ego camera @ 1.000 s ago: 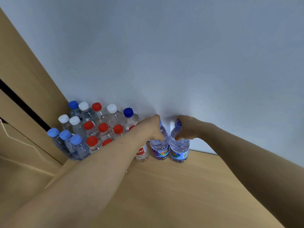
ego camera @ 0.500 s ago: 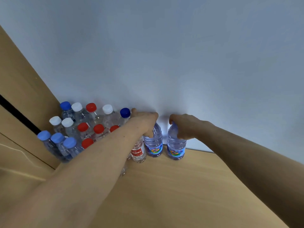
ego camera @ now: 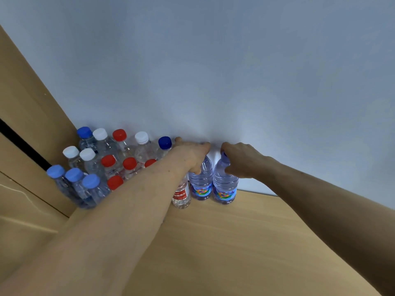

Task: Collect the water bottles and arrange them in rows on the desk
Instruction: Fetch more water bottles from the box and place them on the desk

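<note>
Bottles [ego camera: 224, 184]: clear glossy plastic; caps [ego camera: 141, 137]: opaque smooth plastic. Desk [ego camera: 235, 253]: matt, smooth wood-grain surface. Wall [ego camera: 213, 71]: matt, plain.

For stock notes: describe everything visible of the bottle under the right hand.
The rightmost bottle is clear, ribbed plastic with a bluish tint, a blue cap peeking out and a blue label with a multicoloured emblem low down. It stands upright on the wooden desk, beside a twin bottle gripped by the left hand. The right hand grips its top.
</note>
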### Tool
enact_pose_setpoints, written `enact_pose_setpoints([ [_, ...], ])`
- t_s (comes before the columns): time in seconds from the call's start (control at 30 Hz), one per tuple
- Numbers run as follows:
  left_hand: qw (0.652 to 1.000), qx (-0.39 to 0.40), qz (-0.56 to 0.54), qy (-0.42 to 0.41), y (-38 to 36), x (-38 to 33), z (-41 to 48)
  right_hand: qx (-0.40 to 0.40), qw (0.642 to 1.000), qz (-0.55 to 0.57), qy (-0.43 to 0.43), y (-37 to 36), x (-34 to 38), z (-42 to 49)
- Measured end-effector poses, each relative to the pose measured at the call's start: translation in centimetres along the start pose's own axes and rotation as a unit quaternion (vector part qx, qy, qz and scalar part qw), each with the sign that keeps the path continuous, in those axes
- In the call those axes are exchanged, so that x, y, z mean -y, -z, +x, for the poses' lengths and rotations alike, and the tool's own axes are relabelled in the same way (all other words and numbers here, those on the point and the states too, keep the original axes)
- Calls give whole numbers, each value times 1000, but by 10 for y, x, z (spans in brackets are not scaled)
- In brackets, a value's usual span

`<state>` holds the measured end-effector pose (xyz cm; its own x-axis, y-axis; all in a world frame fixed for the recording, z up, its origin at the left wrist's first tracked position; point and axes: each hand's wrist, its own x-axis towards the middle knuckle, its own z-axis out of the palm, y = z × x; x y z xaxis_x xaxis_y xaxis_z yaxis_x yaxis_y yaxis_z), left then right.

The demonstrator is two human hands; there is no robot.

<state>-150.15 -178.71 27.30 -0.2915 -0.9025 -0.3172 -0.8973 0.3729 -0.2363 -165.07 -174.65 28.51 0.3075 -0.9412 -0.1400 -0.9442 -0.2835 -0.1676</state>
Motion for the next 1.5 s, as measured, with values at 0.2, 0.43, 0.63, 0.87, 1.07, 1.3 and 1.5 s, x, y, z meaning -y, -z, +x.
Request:
enact_pose_setpoints([
  [0.2,1000,-8,-24,-15,-1,3,0,11,1000,1,-25,-2,7,2],
  [0.43,997,7,-70,-20,-4,6,0,32,999,-22,-24,1,7,4],
  [0.63,996,1,-84,-37,-4,7,1,37,998,-37,-24,2,5,7],
  [0.87,995,-8,-88,-44,-5,10,0,73,995,-61,-31,7,8,15],
  [1.07,997,-8,-66,-33,-6,7,1,69,995,-67,-31,6,8,16],
  [1.3,1000,-26,15,-4,-3,-1,-5,47,997,-52,-30,2,7,9],
  [1.5,997,-74,-19,3,12,-2,-23,0,996,-84,-5,16,7,-3],
])
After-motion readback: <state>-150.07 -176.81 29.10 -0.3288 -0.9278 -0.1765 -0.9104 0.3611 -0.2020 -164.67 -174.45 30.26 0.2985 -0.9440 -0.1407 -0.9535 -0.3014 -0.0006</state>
